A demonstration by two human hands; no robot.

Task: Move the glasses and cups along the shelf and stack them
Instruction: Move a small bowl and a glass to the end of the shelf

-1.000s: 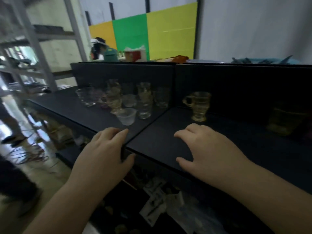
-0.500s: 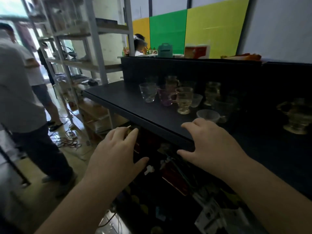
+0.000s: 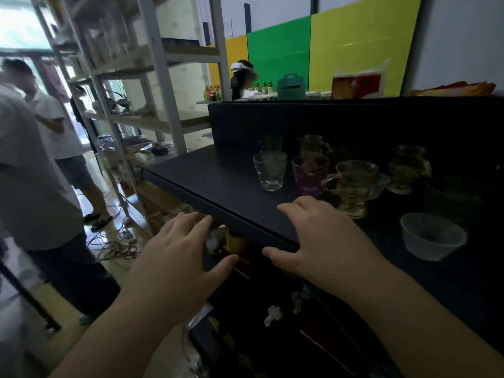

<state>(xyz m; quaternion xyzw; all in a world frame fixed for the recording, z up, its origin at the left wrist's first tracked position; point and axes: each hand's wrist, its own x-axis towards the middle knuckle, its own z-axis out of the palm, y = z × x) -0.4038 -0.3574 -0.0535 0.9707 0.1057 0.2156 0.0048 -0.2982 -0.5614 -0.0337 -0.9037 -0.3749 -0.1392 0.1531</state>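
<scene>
The person is shifting leftward along the shelf [image 3: 218, 184]; a second ago the view was sitting over the seam with a lone amber mug off to the right, and now the cluster of glassware is coming up close in front, so the hands are arriving where the work is; nothing is lifted or stacked yet, to my eye

The right hand [image 3: 324, 241] is lying flat over the shelf's front edge, fingers loosely spread, thumb under the lip, gripping nothing; the left hand [image 3: 180, 257] is hanging just off the edge, fingers relaxed and together, also empty

The glassware is standing just beyond the right hand: a clear glass [image 3: 270, 170] furthest left; a purple glass [image 3: 309, 173] beside it; an amber mug [image 3: 353, 186] nearest the fingertips, close but apart; a second mug [image 3: 407, 169] further back; a frosted cup [image 3: 432, 236] alone to the right; more glasses are sitting behind, too dim to sort

Bystanders [image 3: 35, 165] are standing on the left by a metal rack [image 3: 163, 77]; I am judging the reach for the nearest mug or the clear glass comes next
</scene>
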